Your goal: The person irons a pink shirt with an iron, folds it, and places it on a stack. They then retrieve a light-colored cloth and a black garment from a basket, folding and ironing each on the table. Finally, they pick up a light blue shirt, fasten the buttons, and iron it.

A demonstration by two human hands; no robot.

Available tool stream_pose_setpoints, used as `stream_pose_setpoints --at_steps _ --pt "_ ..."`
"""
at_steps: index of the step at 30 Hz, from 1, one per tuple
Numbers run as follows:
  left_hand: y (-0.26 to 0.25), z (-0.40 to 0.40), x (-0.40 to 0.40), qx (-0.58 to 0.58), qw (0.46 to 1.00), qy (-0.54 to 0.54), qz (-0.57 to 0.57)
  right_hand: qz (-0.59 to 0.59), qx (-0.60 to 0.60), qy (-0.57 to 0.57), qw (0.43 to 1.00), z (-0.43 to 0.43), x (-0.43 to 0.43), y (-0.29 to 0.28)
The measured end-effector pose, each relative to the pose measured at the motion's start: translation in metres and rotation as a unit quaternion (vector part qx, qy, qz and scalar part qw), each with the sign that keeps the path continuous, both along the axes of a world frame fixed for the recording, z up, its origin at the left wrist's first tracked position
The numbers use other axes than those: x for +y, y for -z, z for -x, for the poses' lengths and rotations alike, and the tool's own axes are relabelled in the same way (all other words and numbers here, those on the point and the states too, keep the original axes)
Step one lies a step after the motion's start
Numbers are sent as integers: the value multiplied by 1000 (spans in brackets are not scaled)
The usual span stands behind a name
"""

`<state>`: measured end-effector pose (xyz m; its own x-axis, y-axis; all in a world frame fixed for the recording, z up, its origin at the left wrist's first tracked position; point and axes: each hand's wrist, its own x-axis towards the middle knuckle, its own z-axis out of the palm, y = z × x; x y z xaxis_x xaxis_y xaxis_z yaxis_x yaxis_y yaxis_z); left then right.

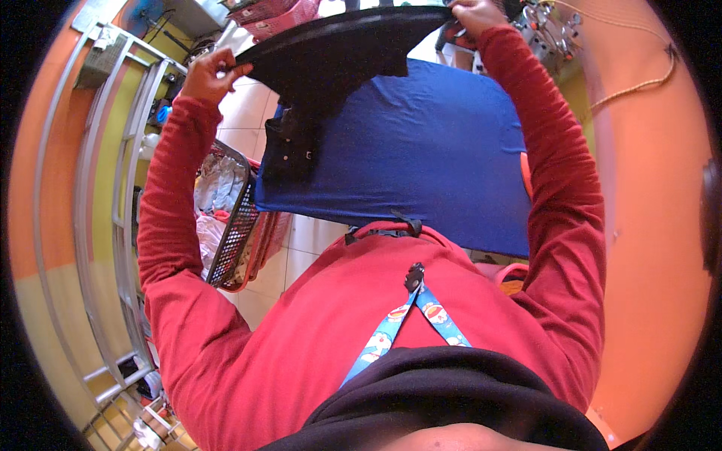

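A black cloth garment (338, 53) is stretched between my two hands, its upper edge bowed away from me. My left hand (214, 76) pinches one end of that edge at the upper left. At the top right, my right hand (479, 17) grips the other end. The garment's lower part trails onto a table covered in blue cloth (428, 152). Small metal fittings show on the black fabric lying at the table's left side. What kind of garment it is, I cannot tell.
A dark perforated plastic basket (240, 225) with clothes stands left of the table. Pink baskets (282, 20) are stacked beyond the garment. A metal ladder-like frame (118, 169) lines the left wall. An orange wall (648, 225) rises close on my right, with a rope (632, 90) hanging there.
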<state>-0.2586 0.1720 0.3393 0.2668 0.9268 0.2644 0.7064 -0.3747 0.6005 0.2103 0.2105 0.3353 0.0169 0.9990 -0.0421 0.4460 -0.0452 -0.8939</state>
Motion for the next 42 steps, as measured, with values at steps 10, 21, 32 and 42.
stream_pose_setpoints --at_steps 10,21,32,42 --pt "-65 8 -33 -10 883 -125 -453 -588 68 10 806 8 -20 -64" --pt "135 -11 -150 -53 982 48 173 157 -75 -149 974 -20 -72 128" --pt "30 -51 -178 -175 975 7 133 -6 226 -118 967 36 -10 82" --pt "230 -240 -193 -54 930 287 221 216 64 70 972 -83 -41 282"
